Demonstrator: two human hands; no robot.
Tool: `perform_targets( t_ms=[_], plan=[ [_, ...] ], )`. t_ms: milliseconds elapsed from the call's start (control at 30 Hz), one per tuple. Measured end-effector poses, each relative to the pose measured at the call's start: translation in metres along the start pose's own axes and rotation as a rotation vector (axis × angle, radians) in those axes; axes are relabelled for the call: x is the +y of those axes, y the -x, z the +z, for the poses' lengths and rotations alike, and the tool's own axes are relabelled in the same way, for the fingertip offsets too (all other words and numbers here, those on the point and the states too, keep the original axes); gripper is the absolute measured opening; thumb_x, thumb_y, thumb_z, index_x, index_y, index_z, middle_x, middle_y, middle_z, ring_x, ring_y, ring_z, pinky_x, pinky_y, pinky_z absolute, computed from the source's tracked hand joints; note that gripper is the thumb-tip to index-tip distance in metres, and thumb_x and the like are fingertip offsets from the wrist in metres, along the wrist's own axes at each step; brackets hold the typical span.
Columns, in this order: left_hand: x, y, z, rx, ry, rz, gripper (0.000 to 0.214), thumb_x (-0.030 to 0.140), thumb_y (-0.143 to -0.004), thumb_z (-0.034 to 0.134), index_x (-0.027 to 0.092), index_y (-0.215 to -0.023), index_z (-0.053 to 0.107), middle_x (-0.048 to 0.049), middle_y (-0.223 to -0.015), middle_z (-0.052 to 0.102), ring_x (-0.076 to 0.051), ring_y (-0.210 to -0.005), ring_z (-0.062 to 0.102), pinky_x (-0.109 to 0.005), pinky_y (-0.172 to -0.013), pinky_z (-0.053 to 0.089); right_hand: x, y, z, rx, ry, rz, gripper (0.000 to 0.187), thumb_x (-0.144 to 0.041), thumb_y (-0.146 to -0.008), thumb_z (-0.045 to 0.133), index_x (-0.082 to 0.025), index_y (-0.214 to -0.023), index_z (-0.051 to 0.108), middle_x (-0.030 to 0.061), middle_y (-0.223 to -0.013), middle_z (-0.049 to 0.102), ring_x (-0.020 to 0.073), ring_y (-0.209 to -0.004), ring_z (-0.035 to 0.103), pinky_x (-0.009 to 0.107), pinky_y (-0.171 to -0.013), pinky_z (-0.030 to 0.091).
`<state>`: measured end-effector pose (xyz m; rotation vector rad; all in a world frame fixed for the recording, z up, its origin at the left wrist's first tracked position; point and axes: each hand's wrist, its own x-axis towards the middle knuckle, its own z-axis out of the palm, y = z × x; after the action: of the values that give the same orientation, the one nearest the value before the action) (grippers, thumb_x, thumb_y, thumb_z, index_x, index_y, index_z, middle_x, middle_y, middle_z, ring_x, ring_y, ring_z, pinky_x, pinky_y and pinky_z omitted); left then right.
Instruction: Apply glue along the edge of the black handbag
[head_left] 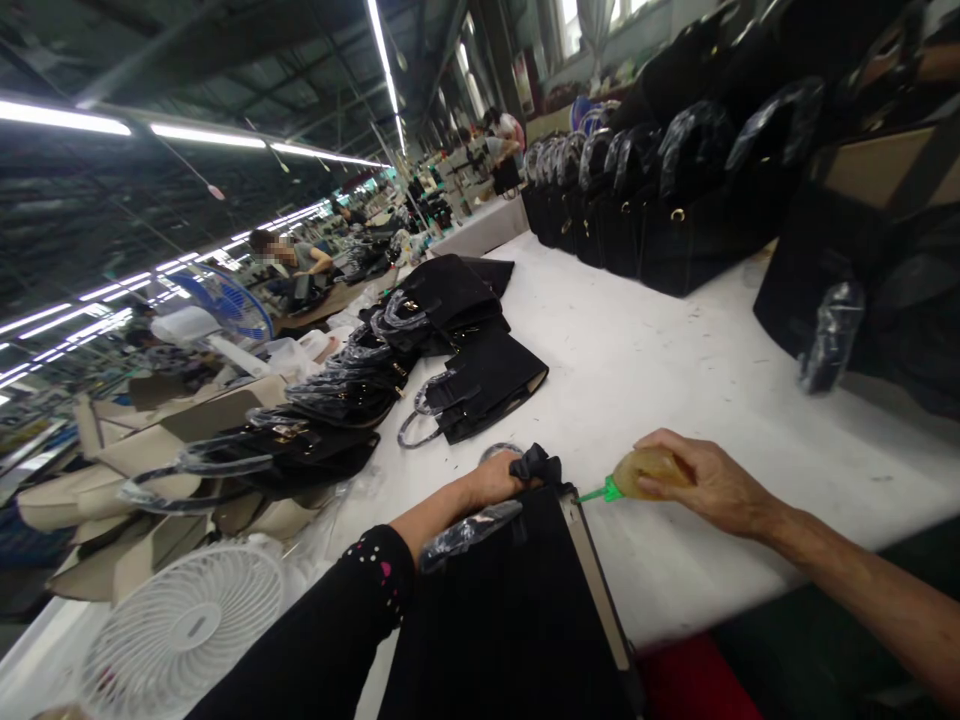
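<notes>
A black handbag [499, 610] lies in front of me on the white table, its beige inner edge [596, 575] facing right. My left hand [499, 478] is closed on the bag's far end, where dark fabric bunches up; its fingertips are partly hidden. One plastic-wrapped handle [469, 535] rests across the bag by my left wrist. In my right hand [697, 480] is a squeeze bottle [651, 472] of yellowish stuff with a green nozzle [600, 492]. The nozzle's tip points left at the corner of the beige edge, touching or very near it.
Black handbags [442, 300] with wrapped handles lie heaped to the left, one single bag [491, 385] beyond my left hand. More bags [660, 210] stand in a row at the right back. A white fan [195, 625] is at lower left, beside beige pieces [142, 450]. Co-workers [300, 265] sit farther off.
</notes>
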<state>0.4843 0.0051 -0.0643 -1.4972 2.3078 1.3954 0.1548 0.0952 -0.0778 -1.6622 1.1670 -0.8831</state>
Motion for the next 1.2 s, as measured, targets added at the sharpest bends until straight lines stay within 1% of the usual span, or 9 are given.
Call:
perform_targets(
  t_ms=[100,233,400,500,633,733,800,1000,1200],
  plan=[
    [0.000,0.002,0.002,0.018,0.003,0.015,0.029,0.045,-0.072,0.065,0.016,-0.072,0.061,-0.0003,-0.070,0.058,-0.016,-0.068,0.051,-0.027,-0.064,0.040,-0.001,0.001,-0.002,-0.035,-0.057,-0.009,0.040,-0.058,-0.087,0.074,-0.022,-0.104,0.067,0.0020,-0.089,0.071,0.0215,-0.077,0.066,0.034,-0.071,0.051],
    [0.000,0.001,0.002,0.015,0.017,0.024,0.031,0.047,-0.071,0.065,0.016,-0.071,0.060,-0.0002,-0.070,0.057,-0.016,-0.070,0.051,-0.027,-0.065,0.040,0.002,-0.003,0.000,0.087,-0.058,0.010,0.041,-0.059,-0.086,0.075,-0.022,-0.102,0.067,0.0024,-0.085,0.070,0.0219,-0.076,0.064,0.035,-0.071,0.051],
    [-0.001,0.000,0.002,0.010,0.035,0.033,0.032,0.047,-0.072,0.065,0.016,-0.070,0.059,0.0003,-0.068,0.056,-0.015,-0.069,0.049,-0.025,-0.061,0.039,0.005,-0.010,0.000,0.026,-0.122,0.024,0.040,-0.057,-0.083,0.077,-0.021,-0.099,0.068,0.0027,-0.084,0.070,0.0221,-0.074,0.065,0.034,-0.067,0.051],
    [-0.001,-0.001,0.002,0.003,0.046,0.036,0.030,0.045,-0.072,0.064,0.016,-0.070,0.060,0.0006,-0.068,0.055,-0.015,-0.069,0.049,-0.026,-0.063,0.040,0.004,-0.013,-0.001,0.060,-0.080,0.026,0.040,-0.057,-0.085,0.075,-0.020,-0.100,0.068,0.0040,-0.085,0.071,0.0229,-0.075,0.065,0.035,-0.068,0.050],
    [0.000,-0.001,0.001,-0.017,0.066,0.036,0.031,0.047,-0.071,0.064,0.016,-0.071,0.061,0.0008,-0.069,0.054,-0.014,-0.068,0.047,-0.026,-0.065,0.040,0.001,-0.016,-0.003,0.008,-0.084,0.032,0.041,-0.058,-0.086,0.075,-0.020,-0.098,0.068,0.0033,-0.083,0.070,0.0217,-0.074,0.064,0.035,-0.067,0.049],
    [0.002,-0.001,0.001,-0.020,0.083,0.032,0.031,0.046,-0.070,0.064,0.016,-0.070,0.059,0.0008,-0.068,0.053,-0.014,-0.067,0.045,-0.027,-0.065,0.040,0.001,-0.017,-0.004,0.052,-0.070,0.057,0.038,-0.056,-0.087,0.073,-0.020,-0.099,0.067,0.0043,-0.086,0.071,0.0232,-0.077,0.065,0.036,-0.068,0.049],
    [0.003,-0.001,0.001,-0.021,0.089,0.028,0.030,0.046,-0.069,0.064,0.016,-0.070,0.059,0.0006,-0.069,0.053,-0.014,-0.067,0.045,-0.027,-0.065,0.040,0.002,-0.017,-0.005,0.049,-0.062,0.070,0.036,-0.054,-0.088,0.072,-0.020,-0.097,0.067,0.0044,-0.086,0.071,0.0239,-0.078,0.066,0.036,-0.068,0.048],
    [0.003,0.000,0.001,-0.015,0.106,0.016,0.031,0.047,-0.070,0.065,0.016,-0.069,0.059,0.0003,-0.069,0.053,-0.014,-0.068,0.045,-0.028,-0.067,0.041,0.006,-0.017,-0.002,0.069,-0.093,0.076,0.034,-0.053,-0.088,0.072,-0.021,-0.097,0.066,0.0026,-0.084,0.071,0.0220,-0.075,0.065,0.034,-0.068,0.048],
    [0.003,0.000,0.002,-0.012,0.109,0.015,0.029,0.044,-0.069,0.066,0.016,-0.068,0.059,0.0006,-0.068,0.053,-0.015,-0.068,0.048,-0.028,-0.068,0.043,-0.001,-0.016,0.003,0.082,0.035,0.062,0.039,-0.060,-0.089,0.069,-0.022,-0.097,0.066,0.0015,-0.079,0.071,0.0221,-0.070,0.064,0.034,-0.064,0.047]
  ],
)
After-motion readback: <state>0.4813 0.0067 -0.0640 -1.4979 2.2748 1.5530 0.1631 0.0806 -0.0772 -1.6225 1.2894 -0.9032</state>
